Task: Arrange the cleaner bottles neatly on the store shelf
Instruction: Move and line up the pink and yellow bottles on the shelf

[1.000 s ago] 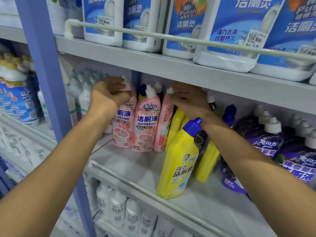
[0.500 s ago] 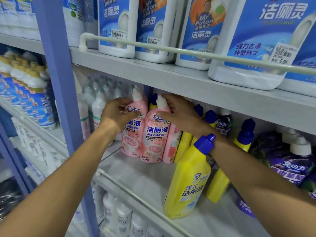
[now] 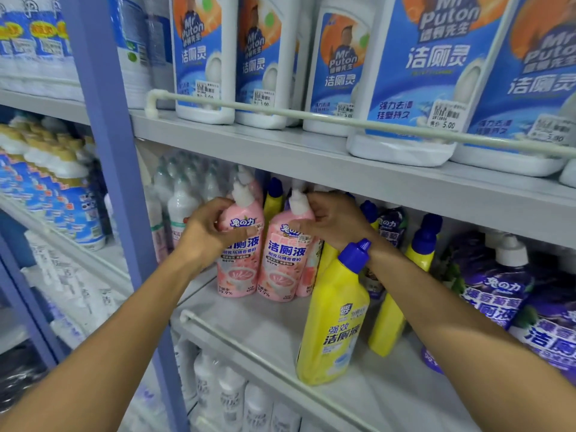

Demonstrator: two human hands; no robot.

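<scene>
Curling round the shoulder of the left pink bottle, your left hand has its fingers clamped on it, thumb across the front just above the label. Your right hand is pinching the white cap and neck of the middle pink bottle, fingers closed on it.

A second ago that right hand was over on the third pink bottle and the left was up on a cap. So you've dropped lower and shifted one bottle leftward. My read: that third one is sorted and you're now squaring up this pair.

Both stand upright at centre frame, long axis vertical, caps toward the top of the frame, labels facing you, side by side and about touching. They sit well back on the shelf, far from the rail. Lower right of them, the yellow bottle stands alone out front and looks a bit tilted, so it's probably next on the list.
</scene>
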